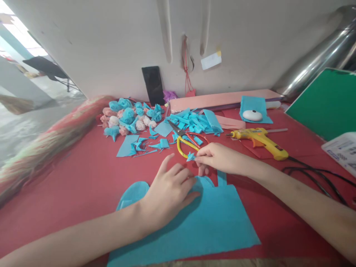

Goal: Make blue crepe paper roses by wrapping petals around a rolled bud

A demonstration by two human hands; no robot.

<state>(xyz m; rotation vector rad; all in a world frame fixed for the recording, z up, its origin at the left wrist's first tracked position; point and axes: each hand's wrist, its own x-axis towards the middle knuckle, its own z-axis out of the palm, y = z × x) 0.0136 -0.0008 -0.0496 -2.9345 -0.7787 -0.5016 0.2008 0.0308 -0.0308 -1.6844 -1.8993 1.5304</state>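
Observation:
Between the thumb and fingers of my right hand [214, 157] is a small blue paper flower piece [190, 157] with pointed tips. It sits right by the yellow handle of a pair of scissors [185, 135] with one yellow and one red grip. My left hand [174, 189] is open, palm down with its fingers loosely bent and apart, over a large blue paper sheet [211, 222]. Under and beside the left hand lie rounded blue paper pieces [135, 193], partly covered by it. A narrow blue strip [221, 178] lies at the sheet's far edge.
Blue, pink and white paper roses [128, 115] are piled at the back left. Blue paper scraps [191, 121] surround the scissor blades. A yellow glue gun [263, 141] with a black cord lies at right. A phone [152, 85] leans on the wall; a green board [328, 100] stands at right.

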